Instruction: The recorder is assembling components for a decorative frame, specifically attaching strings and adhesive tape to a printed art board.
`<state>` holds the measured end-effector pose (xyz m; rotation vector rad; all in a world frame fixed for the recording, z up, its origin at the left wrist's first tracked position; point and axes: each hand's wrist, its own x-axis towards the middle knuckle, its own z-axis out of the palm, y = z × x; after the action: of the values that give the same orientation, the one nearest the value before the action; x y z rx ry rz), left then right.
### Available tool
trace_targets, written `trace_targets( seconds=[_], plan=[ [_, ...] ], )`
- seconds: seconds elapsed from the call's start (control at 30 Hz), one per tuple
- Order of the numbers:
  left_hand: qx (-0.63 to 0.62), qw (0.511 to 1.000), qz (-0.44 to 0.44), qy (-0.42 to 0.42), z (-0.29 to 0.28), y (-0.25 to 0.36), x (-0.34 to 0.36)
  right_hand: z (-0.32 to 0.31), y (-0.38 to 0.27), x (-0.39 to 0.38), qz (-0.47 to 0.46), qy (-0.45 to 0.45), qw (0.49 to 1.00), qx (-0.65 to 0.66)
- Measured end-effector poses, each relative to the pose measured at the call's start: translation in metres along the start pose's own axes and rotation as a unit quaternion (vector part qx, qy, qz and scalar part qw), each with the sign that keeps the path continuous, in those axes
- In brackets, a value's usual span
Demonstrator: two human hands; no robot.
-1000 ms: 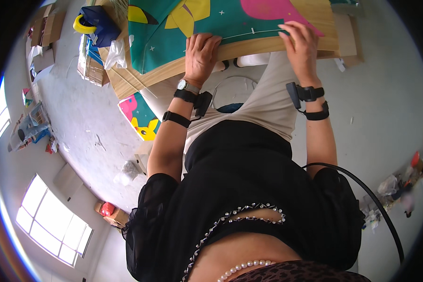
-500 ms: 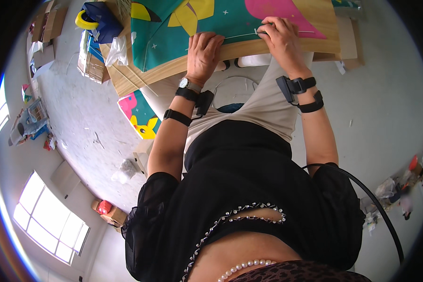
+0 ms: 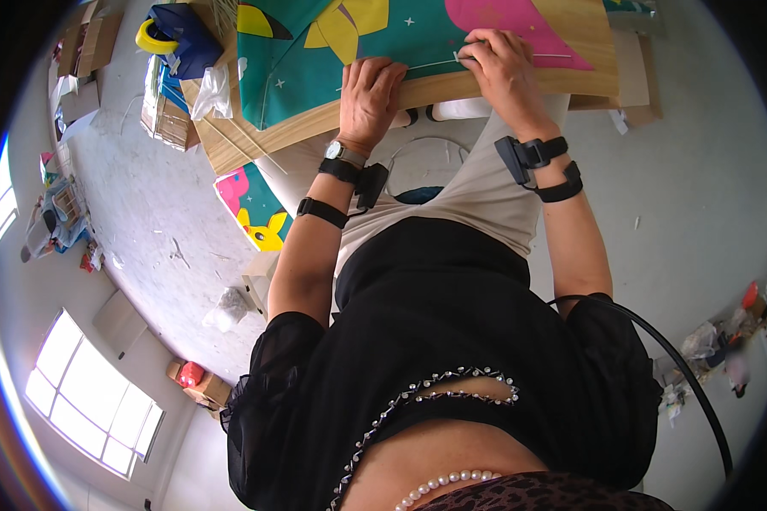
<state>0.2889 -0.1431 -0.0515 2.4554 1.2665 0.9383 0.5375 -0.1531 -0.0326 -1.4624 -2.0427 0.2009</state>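
A green printed sheet (image 3: 435,38) with yellow and pink figures lies on the wooden table (image 3: 315,117). Along its near edge runs a thin white stick (image 3: 430,66). My left hand (image 3: 371,98) is closed over the stick's left part at the sheet's edge, its fingertips hidden underneath. Farther right, my right hand (image 3: 504,77) pinches the stick between thumb and fingers, and a small white bit shows at the fingertips. The stick's far end comes out to the right of this hand, over the pink area.
Loose thin sticks (image 3: 243,140) lie at the table's left corner beside a clear plastic bag (image 3: 213,94). A yellow tape roll (image 3: 155,36) rests against a dark blue bag (image 3: 192,38). Another printed sheet (image 3: 260,213) is below the table's left side. A cardboard box (image 3: 639,77) stands at the right.
My right hand has shifted slightly left along the stick, its pinch moving with it. The left hand stays in place on the sheet's edge.
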Motion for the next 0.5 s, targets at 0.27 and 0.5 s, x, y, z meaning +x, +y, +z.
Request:
trace_targets(
  seconds=[0.27,0.5],
  plan=[
    [0.001,1.000,0.000,0.001,0.0003,0.0007,0.0004,-0.0008,-0.0009,-0.0008,0.003,-0.004,1.000,-0.003],
    [-0.004,1.000,0.000,0.004,0.0005,0.0032,0.0023,-0.0015,0.0007,-0.0008,0.001,-0.003,1.000,-0.009]
  ],
)
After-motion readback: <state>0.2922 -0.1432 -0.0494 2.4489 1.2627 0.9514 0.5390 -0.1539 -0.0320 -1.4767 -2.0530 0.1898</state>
